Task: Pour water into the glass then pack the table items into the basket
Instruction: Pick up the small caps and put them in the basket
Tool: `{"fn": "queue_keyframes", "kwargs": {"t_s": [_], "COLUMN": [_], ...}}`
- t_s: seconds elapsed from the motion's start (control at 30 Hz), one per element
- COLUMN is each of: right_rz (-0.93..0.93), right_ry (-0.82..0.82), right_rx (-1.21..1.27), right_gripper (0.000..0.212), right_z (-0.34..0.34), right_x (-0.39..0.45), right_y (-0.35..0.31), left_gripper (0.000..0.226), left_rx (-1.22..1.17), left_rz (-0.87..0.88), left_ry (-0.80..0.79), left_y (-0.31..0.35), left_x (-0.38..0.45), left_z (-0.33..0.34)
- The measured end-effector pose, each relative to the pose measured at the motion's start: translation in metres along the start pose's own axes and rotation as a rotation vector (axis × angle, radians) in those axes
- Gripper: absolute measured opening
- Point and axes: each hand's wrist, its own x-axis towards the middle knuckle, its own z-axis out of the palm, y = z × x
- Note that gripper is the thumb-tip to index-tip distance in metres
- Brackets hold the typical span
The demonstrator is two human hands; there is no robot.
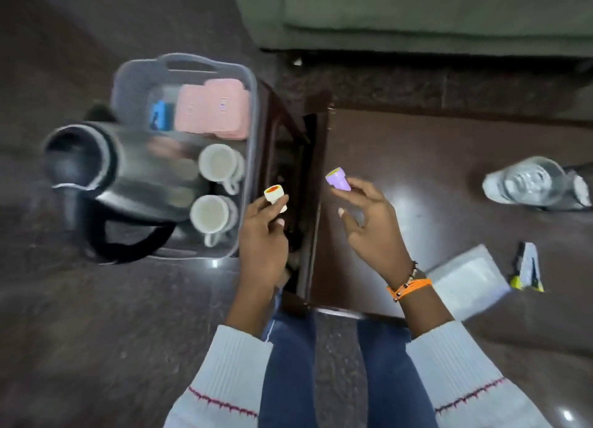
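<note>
Basket (250, 113), clear plastic, sits on the floor at centre left of the frame, just beside the dark wooden table (417, 158). Inside it: two white cups (218, 163) stacked toward the lower right of the basket, a pink flat item (213, 113) at the upper end, a small blue object (159, 115) to its left. A steel kettle (106, 171) with a black handle lies across the left side of the basket, its open mouth toward the left edge of the frame; blurred.

My left hand (263, 235) pinches a small cream-coloured stamp-like piece (275, 198) with an orange top, held between the basket rim and the table's edge. My right hand (369, 222) grasps a small purple piece (338, 180) at the fingertips, the remaining fingers spread loosely, above the table's left part. An orange band (409, 289) is on my right wrist.

Glass (526, 182) stands on the table at the right of the frame, clear; I cannot tell the water level. Near the lower right, a white flat pad (468, 280) rests on the table, with a grey-and-yellow object (528, 267) just beside it to the right. A green sofa (417, 13) fills the upper right.
</note>
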Motion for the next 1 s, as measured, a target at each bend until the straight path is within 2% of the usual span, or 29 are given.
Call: {"fn": "queue_keyframes", "kwargs": {"t_s": [0.13, 0.23, 0.33, 0.5, 0.63, 0.73, 0.9, 1.0], "right_rz": [-0.090, -0.148, -0.187, -0.213, -0.212, -0.209, -0.198, -0.129], "right_ry": [-0.082, -0.089, -0.079, -0.131, -0.179, -0.205, -0.148, -0.138], "right_rx": [-0.020, -0.075, -0.172, -0.367, -0.435, -0.425, -0.345, -0.295], "right_gripper": [0.032, 0.032, 0.034, 0.037, 0.037, 0.033, 0.032, 0.034], "right_z": [0.056, 0.091, 0.109, 0.118, 0.118, 0.117, 0.110, 0.102], "right_x": [0.031, 0.051, 0.072, 0.101, 0.115, 0.121, 0.117, 0.111], "right_y": [-0.060, -0.090, -0.099, -0.097, -0.096, -0.099, -0.098, -0.091], "left_gripper": [0.040, 0.039, 0.039, 0.027, 0.033, 0.034, 0.032, 0.029], "left_rx": [-0.025, -0.008, 0.089, 0.294, 0.570, 0.698, 0.652, 0.579], "left_rz": [-0.024, -0.054, -0.023, -0.019, -0.050, -0.047, -0.098, -0.109], "left_ry": [0.107, 0.079, -0.002, 0.026, -0.130, -0.177, -0.174, -0.100], "left_y": [-0.015, -0.018, -0.008, 0.015, 0.022, 0.024, 0.031, 0.030], "left_x": [0.030, 0.055, 0.072, 0.100, 0.132, 0.142, 0.144, 0.137], "left_z": [-0.075, -0.107, -0.111, -0.109, -0.114, -0.113, -0.115, -0.119]}}
